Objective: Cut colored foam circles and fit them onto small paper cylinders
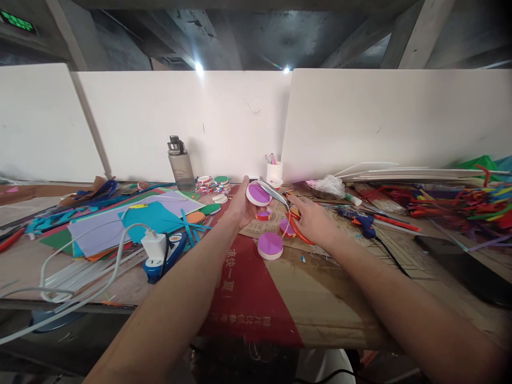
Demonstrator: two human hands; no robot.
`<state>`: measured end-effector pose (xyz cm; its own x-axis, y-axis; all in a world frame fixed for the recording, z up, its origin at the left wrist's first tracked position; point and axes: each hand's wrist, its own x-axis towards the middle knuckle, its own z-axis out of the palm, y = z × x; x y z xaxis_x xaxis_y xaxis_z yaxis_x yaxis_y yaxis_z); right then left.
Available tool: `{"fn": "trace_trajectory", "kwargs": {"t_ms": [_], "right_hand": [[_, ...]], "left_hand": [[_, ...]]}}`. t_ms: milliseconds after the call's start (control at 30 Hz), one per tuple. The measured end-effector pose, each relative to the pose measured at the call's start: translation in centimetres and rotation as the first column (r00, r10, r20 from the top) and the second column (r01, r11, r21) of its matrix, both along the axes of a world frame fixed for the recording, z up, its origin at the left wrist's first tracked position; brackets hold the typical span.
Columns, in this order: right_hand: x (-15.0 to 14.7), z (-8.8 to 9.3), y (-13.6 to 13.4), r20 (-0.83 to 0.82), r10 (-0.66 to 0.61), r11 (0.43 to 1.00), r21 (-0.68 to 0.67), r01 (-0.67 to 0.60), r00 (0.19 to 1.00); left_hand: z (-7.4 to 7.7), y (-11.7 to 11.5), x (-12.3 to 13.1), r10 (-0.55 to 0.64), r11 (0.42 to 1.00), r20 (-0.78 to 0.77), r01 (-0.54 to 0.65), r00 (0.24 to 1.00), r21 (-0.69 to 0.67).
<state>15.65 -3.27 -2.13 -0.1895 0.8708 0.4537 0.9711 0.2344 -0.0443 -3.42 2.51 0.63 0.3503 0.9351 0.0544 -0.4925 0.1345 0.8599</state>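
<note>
My left hand [241, 207] is closed round a white round piece with a purple top [258, 194], lifted a little above the table and tilted toward me. My right hand [314, 220] grips scissors with orange handles [295, 226]; their metal blades [273, 192] point up-left and touch the purple piece's edge. A second purple-topped white disc [270, 246] lies flat on the cardboard just below both hands. Small coloured rings [264, 215] lie between my hands.
Coloured paper sheets [132, 221] and strips cover the left. A white charger on a blue base [155, 250] with a cable sits front left. A water bottle [181, 162], tape rolls [212, 184], white cup [274, 172], blue glue gun [362, 220], pipe cleaners [464, 201] and a dark phone [468, 264] stand around.
</note>
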Motion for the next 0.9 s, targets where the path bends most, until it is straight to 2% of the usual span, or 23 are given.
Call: {"fn": "trace_trajectory", "kwargs": {"t_ms": [200, 467, 733, 900], "right_hand": [[0.09, 0.0, 0.0, 0.044, 0.015, 1.0, 0.015, -0.016, 0.999], [-0.01, 0.18, -0.13, 0.065, 0.001, 1.0, -0.003, -0.001, 0.998], [-0.18, 0.64, -0.24, 0.015, -0.031, 0.999, -0.026, 0.032, 0.999], [-0.02, 0.37, -0.06, -0.021, -0.029, 0.999, -0.016, 0.029, 0.999]], "left_hand": [[0.6, -0.26, -0.34, -0.008, 1.0, -0.032, 0.008, 0.999, 0.009], [0.48, 0.25, -0.93, -0.049, 0.998, -0.047, 0.051, 0.998, 0.043], [0.17, 0.08, -0.26, 0.051, 0.994, 0.07, -0.058, 0.996, 0.095], [-0.26, 0.14, -0.12, -0.02, 0.997, 0.006, 0.019, 1.0, 0.075]]}}
